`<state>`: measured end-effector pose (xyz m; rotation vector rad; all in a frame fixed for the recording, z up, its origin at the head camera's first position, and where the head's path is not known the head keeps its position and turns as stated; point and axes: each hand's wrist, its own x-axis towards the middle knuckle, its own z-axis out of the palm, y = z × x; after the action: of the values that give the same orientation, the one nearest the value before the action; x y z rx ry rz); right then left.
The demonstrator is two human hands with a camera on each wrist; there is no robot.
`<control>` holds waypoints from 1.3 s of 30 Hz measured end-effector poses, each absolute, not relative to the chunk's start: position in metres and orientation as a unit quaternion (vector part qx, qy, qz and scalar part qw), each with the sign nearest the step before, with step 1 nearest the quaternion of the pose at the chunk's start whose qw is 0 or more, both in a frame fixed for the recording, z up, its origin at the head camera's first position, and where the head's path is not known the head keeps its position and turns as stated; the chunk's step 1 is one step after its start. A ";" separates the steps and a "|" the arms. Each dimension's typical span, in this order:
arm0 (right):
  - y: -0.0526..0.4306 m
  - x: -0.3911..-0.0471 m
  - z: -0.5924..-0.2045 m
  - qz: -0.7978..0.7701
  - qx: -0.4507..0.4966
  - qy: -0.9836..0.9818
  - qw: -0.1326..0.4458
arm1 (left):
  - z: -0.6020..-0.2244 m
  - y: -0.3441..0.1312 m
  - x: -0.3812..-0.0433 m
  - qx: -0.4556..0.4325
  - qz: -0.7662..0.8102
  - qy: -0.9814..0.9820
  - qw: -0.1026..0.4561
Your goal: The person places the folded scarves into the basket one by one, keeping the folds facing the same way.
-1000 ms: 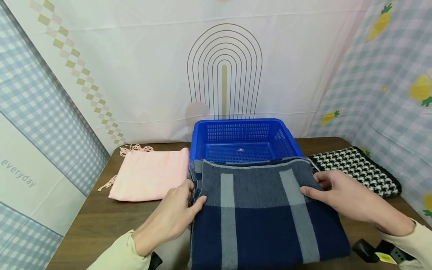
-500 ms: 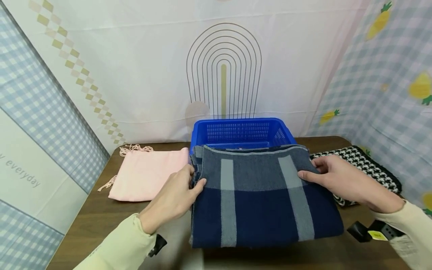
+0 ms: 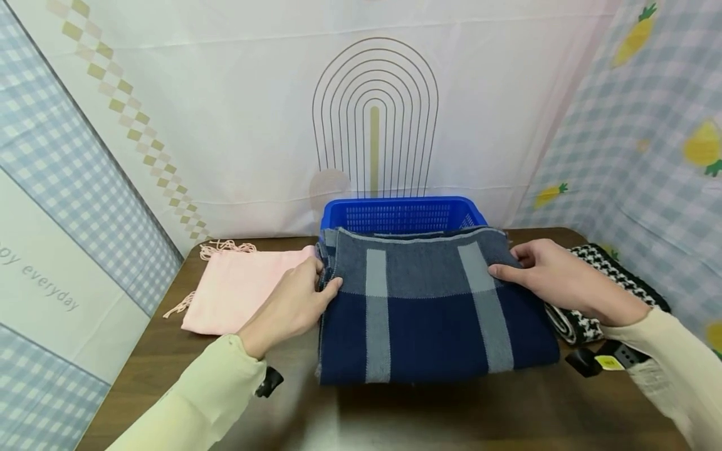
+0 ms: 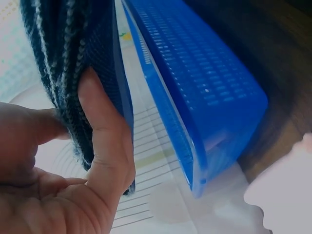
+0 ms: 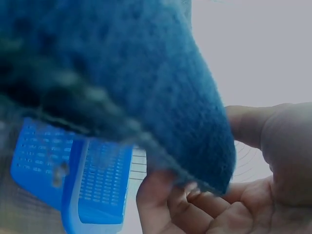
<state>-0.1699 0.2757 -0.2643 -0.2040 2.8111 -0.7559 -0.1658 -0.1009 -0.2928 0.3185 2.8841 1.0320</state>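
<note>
A folded navy and grey plaid scarf (image 3: 434, 332) hangs between my two hands, its fold lines and layers stacked at the left edge. My left hand (image 3: 290, 304) pinches the left side, thumb on the front; in the left wrist view its fingers (image 4: 107, 141) reach around the scarf's layers (image 4: 58, 53). On the other side my right hand (image 3: 564, 279) grips the upper right edge with its thumb in front. The right wrist view shows the scarf's corner (image 5: 170, 92) between thumb and fingers. Behind it stands a blue plastic basket (image 3: 400, 203), its front and floor hidden by the scarf.
A folded pink scarf (image 3: 242, 291) with fringe lies left of the basket on the brown wooden table (image 3: 163, 376). At the right, partly behind my arm, is a folded black and white houndstooth cloth (image 3: 626, 275). A printed fabric backdrop (image 3: 248, 125) rises behind the table.
Both hands have moved the scarf forward, toward the basket, so it now covers more of the basket. Bare table shows below its lower edge. The pink scarf and the basket stay in place.
</note>
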 end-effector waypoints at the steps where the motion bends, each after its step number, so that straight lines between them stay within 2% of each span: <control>1: 0.276 -0.171 -0.264 -0.258 -0.070 0.957 0.110 | -0.293 -0.100 -0.168 0.102 0.333 0.937 0.030; 12: 0.279 -0.198 -0.263 -0.266 -0.065 0.953 0.130 | -0.296 -0.096 -0.188 0.104 0.299 0.949 -0.005; 21: 0.280 -0.207 -0.261 -0.294 -0.061 0.946 0.120 | -0.293 -0.093 -0.202 0.102 0.293 0.950 0.033; 39: 0.278 -0.233 -0.259 -0.293 -0.061 0.947 0.120 | -0.281 -0.086 -0.229 0.104 0.271 0.955 0.058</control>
<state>-0.2333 0.2776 -0.2592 -0.1789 2.7664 -0.8571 -0.2286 -0.0864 -0.2815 0.3160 2.8944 0.8199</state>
